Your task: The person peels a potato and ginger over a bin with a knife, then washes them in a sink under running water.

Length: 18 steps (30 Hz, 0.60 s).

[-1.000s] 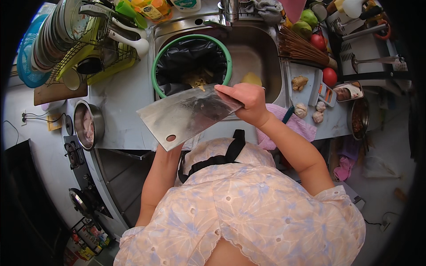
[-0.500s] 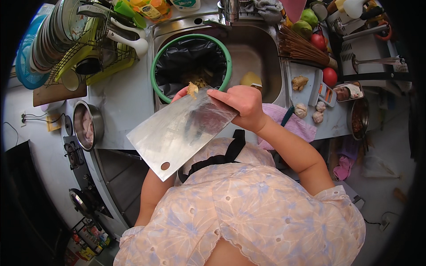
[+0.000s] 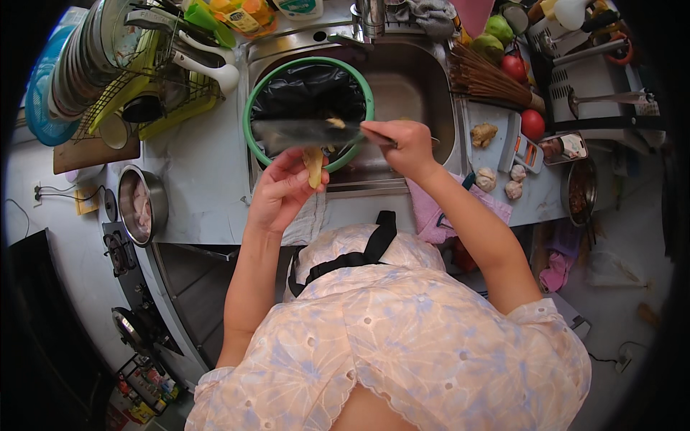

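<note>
My right hand [image 3: 411,149] is wrapped round the handle of a cleaver [image 3: 305,133]. Its wide blade, blurred by motion, is seen nearly edge-on above a green-rimmed bin [image 3: 371,97] lined with a black bag. Below the blade, my left hand [image 3: 275,188] pinches a pale yellow piece of ginger [image 3: 314,172] in its fingertips, by the bin's near rim. Whether the blade touches the ginger I cannot tell. A small pale bit [image 3: 336,123] shows just above the blade, over the bin.
The bin stands in the left part of the steel sink [image 3: 413,86]. A dish rack [image 3: 183,118] and a metal bowl with pale meat [image 3: 142,205] are on the left. To the right lie ginger root [image 3: 484,134], garlic [image 3: 486,179], a grater [image 3: 519,152], a phone [image 3: 566,149] and a pink cloth [image 3: 431,208].
The cleaver has swung from lying broad and tilted toward me to nearly edge-on over the bin. My left hand, mostly hidden behind the blade before, now shows with the ginger.
</note>
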Each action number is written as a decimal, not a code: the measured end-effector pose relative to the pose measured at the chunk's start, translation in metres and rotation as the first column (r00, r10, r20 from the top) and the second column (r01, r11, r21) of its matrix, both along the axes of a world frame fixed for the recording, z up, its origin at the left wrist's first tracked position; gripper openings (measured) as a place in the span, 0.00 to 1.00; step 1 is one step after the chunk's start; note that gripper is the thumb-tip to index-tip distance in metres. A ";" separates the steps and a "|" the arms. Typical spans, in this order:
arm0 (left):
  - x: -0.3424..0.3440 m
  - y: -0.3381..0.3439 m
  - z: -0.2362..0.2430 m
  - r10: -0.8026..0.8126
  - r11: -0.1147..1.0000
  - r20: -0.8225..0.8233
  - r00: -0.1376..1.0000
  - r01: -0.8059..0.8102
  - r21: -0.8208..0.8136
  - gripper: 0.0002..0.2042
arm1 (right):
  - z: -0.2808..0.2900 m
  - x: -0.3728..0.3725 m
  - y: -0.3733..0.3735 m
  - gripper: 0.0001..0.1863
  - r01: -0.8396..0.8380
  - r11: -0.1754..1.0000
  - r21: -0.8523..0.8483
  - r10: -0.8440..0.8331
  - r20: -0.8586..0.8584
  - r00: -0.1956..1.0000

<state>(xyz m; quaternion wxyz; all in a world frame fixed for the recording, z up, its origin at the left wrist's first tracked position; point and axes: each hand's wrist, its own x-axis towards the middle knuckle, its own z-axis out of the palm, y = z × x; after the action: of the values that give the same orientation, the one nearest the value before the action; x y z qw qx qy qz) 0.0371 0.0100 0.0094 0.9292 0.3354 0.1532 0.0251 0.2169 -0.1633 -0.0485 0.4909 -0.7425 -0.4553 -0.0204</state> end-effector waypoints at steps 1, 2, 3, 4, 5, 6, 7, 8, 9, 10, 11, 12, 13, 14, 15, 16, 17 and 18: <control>0.002 0.000 0.003 0.046 0.999 -0.048 0.998 -0.046 0.018 0.23 | 0.000 0.002 -0.004 0.16 0.038 0.994 -0.102 -0.046 -0.074 0.996; 0.003 0.000 0.006 0.093 0.995 -0.095 0.991 -0.090 0.037 0.23 | 0.000 0.003 -0.005 0.16 0.055 0.994 -0.093 -0.062 -0.079 0.995; 0.004 0.003 0.008 0.118 0.992 -0.106 0.987 -0.113 0.049 0.22 | 0.001 0.003 -0.006 0.15 0.072 0.994 -0.085 -0.079 -0.085 0.993; 0.006 0.001 0.009 0.152 0.987 -0.139 0.978 -0.142 0.081 0.22 | 0.004 0.001 -0.009 0.15 0.091 0.992 -0.083 -0.098 -0.092 0.991; 0.009 -0.002 0.010 0.187 0.979 -0.172 0.967 -0.169 0.114 0.22 | 0.008 -0.002 -0.009 0.14 0.087 0.995 -0.047 -0.091 -0.083 0.992; 0.011 -0.004 0.010 0.221 0.970 -0.203 0.954 -0.194 0.146 0.23 | 0.012 -0.006 -0.008 0.14 0.084 0.996 -0.012 -0.085 -0.072 0.994; 0.011 -0.005 0.010 0.242 0.962 -0.200 0.949 -0.208 0.176 0.23 | 0.020 -0.010 -0.006 0.13 0.082 0.996 0.027 -0.080 -0.066 0.995; 0.008 -0.005 0.007 0.264 0.953 -0.196 0.945 -0.224 0.204 0.24 | 0.030 -0.016 -0.005 0.13 0.064 0.998 0.023 -0.064 -0.006 0.998; 0.006 -0.006 0.002 0.286 0.943 -0.190 0.939 -0.240 0.232 0.25 | 0.043 -0.022 -0.004 0.13 0.046 0.999 0.018 -0.047 0.054 0.997; 0.010 -0.003 -0.004 0.206 0.979 0.125 0.971 -0.205 -0.021 0.26 | 0.049 -0.028 -0.003 0.12 0.028 1.000 0.011 -0.029 0.115 0.993; 0.008 -0.005 -0.006 0.216 0.976 0.059 0.975 -0.217 0.006 0.25 | 0.048 -0.031 0.000 0.11 -0.018 0.997 0.079 0.004 0.172 0.985; 0.005 -0.010 -0.006 0.228 0.973 -0.007 0.974 -0.227 0.035 0.23 | 0.052 -0.036 0.000 0.12 -0.048 0.997 0.057 0.037 0.178 0.983; 0.005 -0.012 -0.004 0.235 0.971 -0.072 0.969 -0.231 0.061 0.22 | 0.059 -0.041 -0.001 0.13 -0.073 0.997 0.034 0.066 0.184 0.981; 0.006 -0.011 -0.008 0.244 0.965 -0.108 0.964 -0.230 0.130 0.22 | 0.063 -0.045 -0.003 0.14 -0.099 0.995 0.010 0.095 0.189 0.977; 0.009 -0.010 -0.014 0.256 0.954 -0.143 0.956 -0.226 0.198 0.23 | 0.065 -0.047 -0.004 0.15 -0.123 0.992 -0.017 0.124 0.203 0.971; 0.011 -0.008 -0.017 0.272 0.938 -0.177 0.946 -0.219 0.267 0.24 | 0.065 -0.047 -0.004 0.15 -0.122 0.992 -0.011 0.122 0.211 0.970; 0.013 -0.009 -0.014 0.310 0.941 -0.259 0.915 -0.257 0.220 0.26 | 0.065 -0.047 -0.004 0.15 -0.122 0.993 -0.005 0.120 0.219 0.968; 0.011 -0.009 -0.014 0.288 0.950 -0.218 0.932 -0.248 0.191 0.26 | 0.065 -0.047 -0.003 0.15 -0.121 0.993 0.001 0.118 0.227 0.967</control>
<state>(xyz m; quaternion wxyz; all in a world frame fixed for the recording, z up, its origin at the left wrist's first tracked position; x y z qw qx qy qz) 0.0480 0.0011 -0.0049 0.8612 0.3853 0.3079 0.1229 0.1696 -0.1666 0.0165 0.4416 -0.7029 -0.5521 -0.0786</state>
